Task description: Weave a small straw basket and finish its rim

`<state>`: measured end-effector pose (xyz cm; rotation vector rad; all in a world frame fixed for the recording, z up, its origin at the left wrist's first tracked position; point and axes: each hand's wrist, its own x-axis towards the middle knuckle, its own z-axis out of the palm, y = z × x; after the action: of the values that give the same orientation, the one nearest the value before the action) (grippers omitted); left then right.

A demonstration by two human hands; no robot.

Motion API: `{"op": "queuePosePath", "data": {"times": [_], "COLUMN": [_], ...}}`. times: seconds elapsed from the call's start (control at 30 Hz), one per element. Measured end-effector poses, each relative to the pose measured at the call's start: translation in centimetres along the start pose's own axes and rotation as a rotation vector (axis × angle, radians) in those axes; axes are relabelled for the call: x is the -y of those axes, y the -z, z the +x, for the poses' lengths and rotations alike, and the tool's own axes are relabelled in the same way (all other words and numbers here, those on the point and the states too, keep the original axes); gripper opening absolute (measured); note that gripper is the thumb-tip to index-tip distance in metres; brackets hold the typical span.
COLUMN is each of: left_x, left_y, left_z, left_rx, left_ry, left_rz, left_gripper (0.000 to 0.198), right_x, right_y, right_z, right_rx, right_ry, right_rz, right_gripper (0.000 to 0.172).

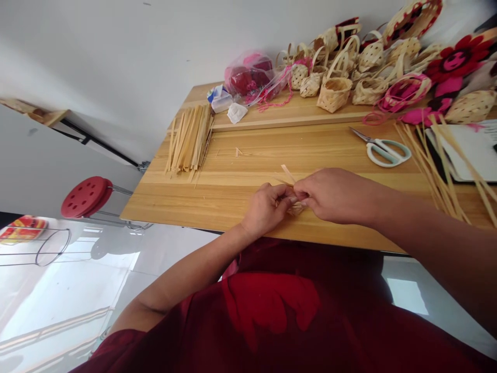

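My left hand (266, 210) and my right hand (334, 196) meet above the wooden tabletop (217, 202). Between their fingers is a small piece of woven bamboo strip (296, 209), mostly hidden by my fingers. Loose pale strips (288, 173) stick out from it toward the far side of the table. Both hands pinch this piece. A bundle of cut bamboo strips (188, 140) lies to the left of my hands. White-handled scissors (382, 148) lie to the right, beyond my right hand.
Several finished woven baskets (334, 93) and red and pink flower decorations (456, 59) crowd a raised board at the far edge. A plastic bag of red material (248, 75) sits nearby. Longer strips (435, 166) lie on a white sheet's edge. A red stool (85, 197) stands beyond the table's left end.
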<state>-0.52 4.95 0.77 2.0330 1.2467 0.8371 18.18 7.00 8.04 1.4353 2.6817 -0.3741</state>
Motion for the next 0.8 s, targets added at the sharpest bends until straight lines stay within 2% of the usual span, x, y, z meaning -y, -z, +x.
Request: {"op": "queuePosePath", "data": {"times": [0.1,0.27,0.53,0.7,0.8], "left_x": [0.5,1.0,1.7,1.3,0.7], "left_y": [-0.5,-1.0,-1.0,-0.3,-0.3], "left_z": [-0.4,-0.8,-1.2,-0.8,-0.6], "left_rx": [-0.062,-0.145,-0.124,-0.068,-0.074], "left_ry": [-0.025,-0.025,-0.145,-0.129,-0.079], "left_rz": [-0.045,-0.072,-0.055,-0.007,0.072], "left_gripper": [0.011,0.012,0.016,0.015,0.016], "right_x": [0.3,-0.1,0.3,-0.4,-1.0], "right_y": [0.4,0.1,0.0,-1.4,-2.8], "right_z": [0.3,0.4,0.3,-0.1,-0.5], "right_rx": [0.017,-0.029,-0.062,-0.242,-0.291], "right_ry": [-0.025,0.0,0.009,0.019,0.083], "right_rz": [-0.011,0.019,0.017,-0.002,0.048], "right_gripper": [0.012,0.011,0.012,0.012,0.014]}}
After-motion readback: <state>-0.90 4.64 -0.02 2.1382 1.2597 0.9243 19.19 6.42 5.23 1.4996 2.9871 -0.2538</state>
